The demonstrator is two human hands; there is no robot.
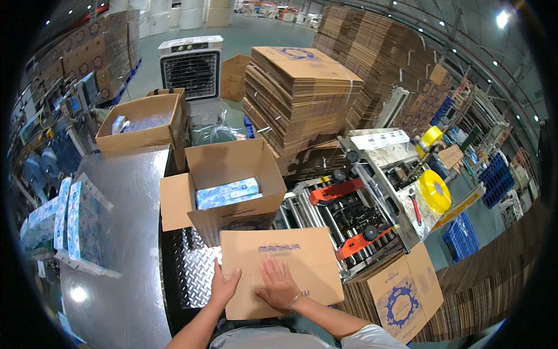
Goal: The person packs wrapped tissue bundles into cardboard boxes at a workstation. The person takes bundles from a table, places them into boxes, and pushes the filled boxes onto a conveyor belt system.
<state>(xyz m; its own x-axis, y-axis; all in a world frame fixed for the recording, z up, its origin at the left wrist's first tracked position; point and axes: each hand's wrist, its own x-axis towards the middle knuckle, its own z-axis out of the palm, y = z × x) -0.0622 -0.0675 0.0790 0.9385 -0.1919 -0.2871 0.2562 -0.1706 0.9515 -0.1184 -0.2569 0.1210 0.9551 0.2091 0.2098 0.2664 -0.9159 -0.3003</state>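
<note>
Brown carton point(308, 262) under right hand point(281, 288); left hand point(224, 286), fingers partly hidden.

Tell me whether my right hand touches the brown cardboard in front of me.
Touching: the head view shows the right hand laid palm down on the printed face of the brown cardboard.

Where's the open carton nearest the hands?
Head view, just left of centre: the open carton stands between the metal table on its left and the roller machine on its right, beyond the folded carton under the right hand.
</note>
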